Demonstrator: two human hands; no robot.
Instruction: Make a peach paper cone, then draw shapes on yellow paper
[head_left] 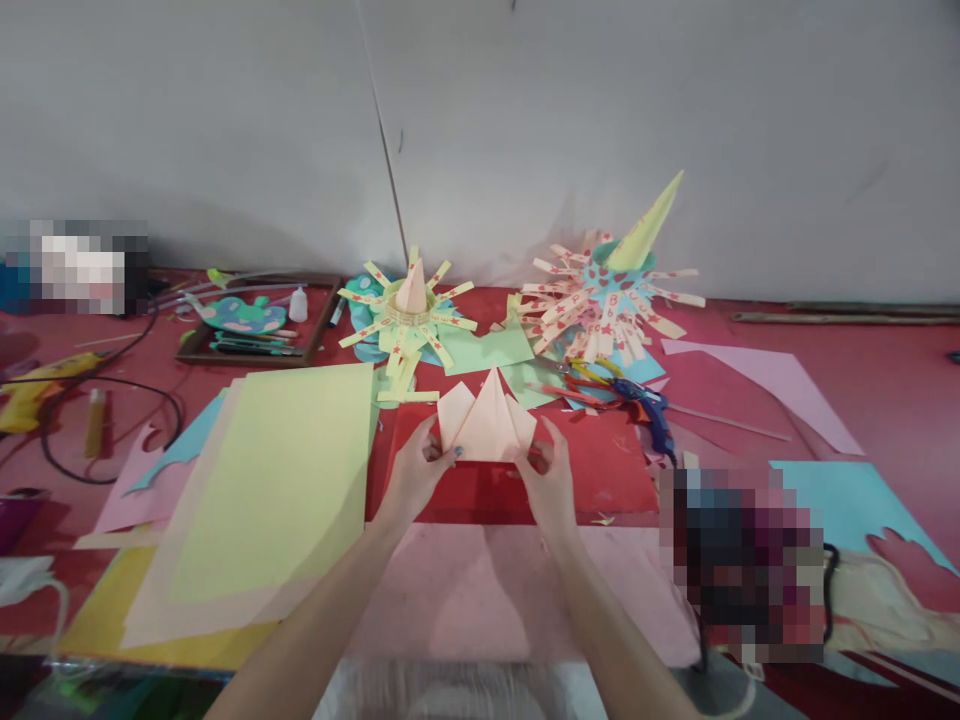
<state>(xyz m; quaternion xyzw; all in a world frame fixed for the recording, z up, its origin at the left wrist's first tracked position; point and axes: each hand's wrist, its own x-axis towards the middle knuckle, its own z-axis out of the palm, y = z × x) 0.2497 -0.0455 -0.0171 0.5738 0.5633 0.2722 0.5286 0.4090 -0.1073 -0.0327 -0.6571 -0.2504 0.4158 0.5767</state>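
A folded piece of pale peach paper (489,420) with a pointed middle and two side flaps is held between both hands, above a red sheet (600,465). My left hand (420,462) pinches its lower left corner, thumb at the front. At the lower right corner, my right hand (547,475) closes on the same paper. Behind it stands a yellow paper-strip craft (409,312) with a peach cone. A larger craft (611,300) of printed strips with a tall yellow cone leans to the right.
Yellow paper sheets (277,480) are stacked at left. A blue glue gun (652,410) and scissors (589,372) lie right of the folded paper. A brown tray (315,345) holds a small white bottle (298,304). A yellow glue gun (37,390) with a cable lies far left.
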